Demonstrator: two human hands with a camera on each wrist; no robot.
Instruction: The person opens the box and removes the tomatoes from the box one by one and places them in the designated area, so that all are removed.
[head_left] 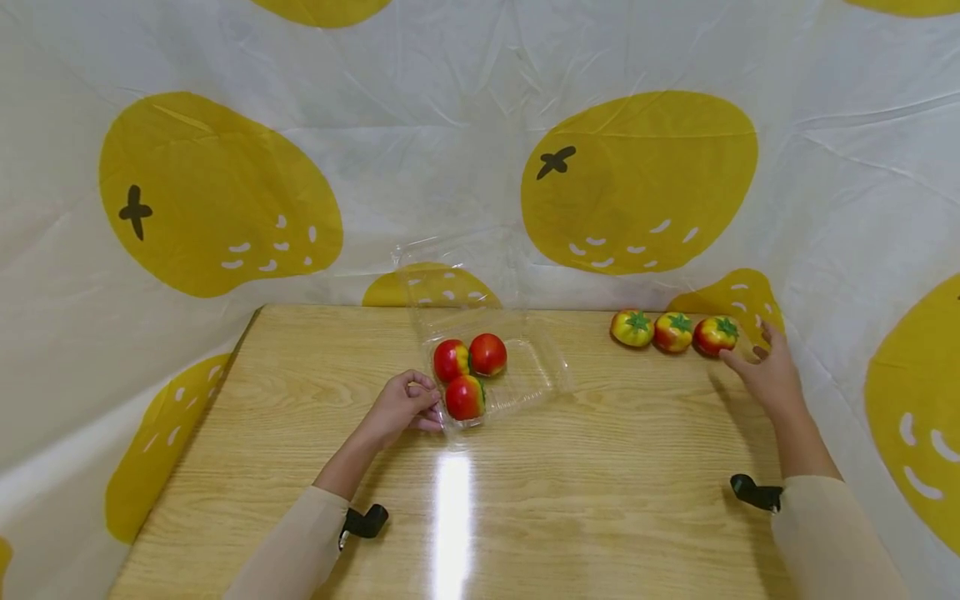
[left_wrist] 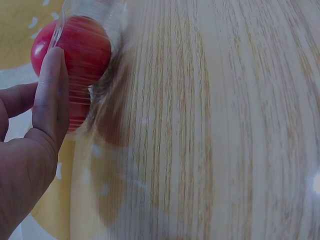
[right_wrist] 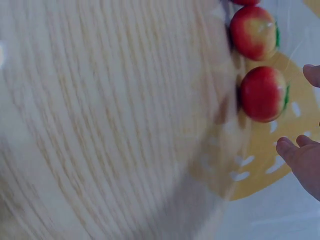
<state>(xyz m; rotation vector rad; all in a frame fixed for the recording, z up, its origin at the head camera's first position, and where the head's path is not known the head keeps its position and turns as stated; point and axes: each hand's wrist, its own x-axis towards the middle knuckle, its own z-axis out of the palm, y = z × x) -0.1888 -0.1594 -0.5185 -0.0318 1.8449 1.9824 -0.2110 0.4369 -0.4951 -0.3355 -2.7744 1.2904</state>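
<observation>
Tomatoes (head_left: 465,397) looked half packed, with three in the clear plastic box (head_left: 531,367) and three left on the counter (head_left: 600,500), while the left hand (head_left: 405,408) pinched the box's edge and the right hand (head_left: 771,375), fingers spread, was beside the end tomato (head_left: 716,335).

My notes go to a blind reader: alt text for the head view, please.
A person's right hand hovers, fingers apart, beside the rightmost of three red-and-yellow fruits near the back of the table. The left hand holds the left edge of an open clear container with three redder fruits inside.
</observation>
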